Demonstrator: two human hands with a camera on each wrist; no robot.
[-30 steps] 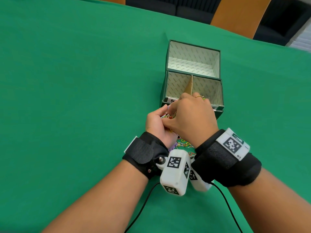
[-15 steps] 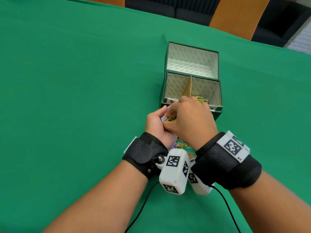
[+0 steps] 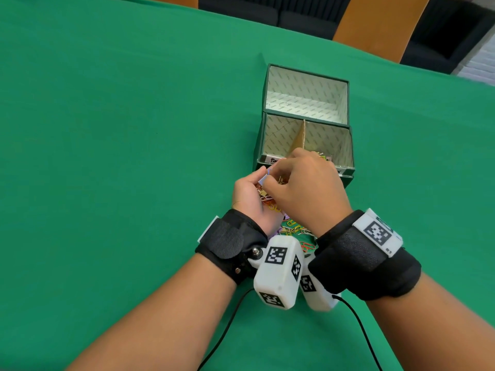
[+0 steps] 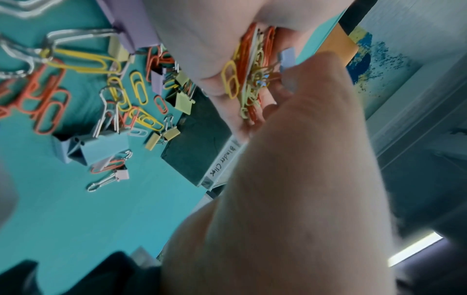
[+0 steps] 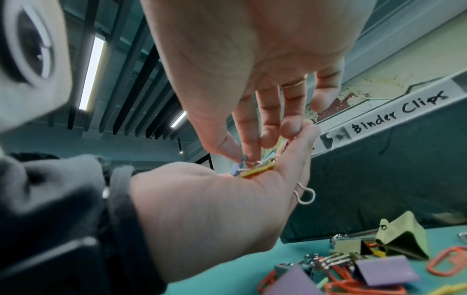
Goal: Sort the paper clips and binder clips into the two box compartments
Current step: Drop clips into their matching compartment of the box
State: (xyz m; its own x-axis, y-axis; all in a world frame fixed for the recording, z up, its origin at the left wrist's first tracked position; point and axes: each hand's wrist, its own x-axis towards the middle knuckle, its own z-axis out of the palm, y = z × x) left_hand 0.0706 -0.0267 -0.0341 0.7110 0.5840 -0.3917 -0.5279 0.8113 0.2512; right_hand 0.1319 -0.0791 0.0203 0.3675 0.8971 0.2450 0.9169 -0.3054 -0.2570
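Observation:
My left hand lies palm up in front of the box, carrying a small heap of orange and yellow paper clips. Thumb and forefinger of my right hand reach down into that palm and pinch a small blue binder clip lying among them. The green box has a cardboard divider. Its right compartment is labelled "Binder Clips" and holds a few coloured clips. The left compartment's floor is hidden.
A mixed pile of paper clips and binder clips lies on the green cloth under my wrists. An empty open box half stands directly behind the divided box. Wrist-camera cables trail toward me.
Both hands have stayed together in front of the box. The right hand has shifted slightly, so more of the clips in the left palm show.

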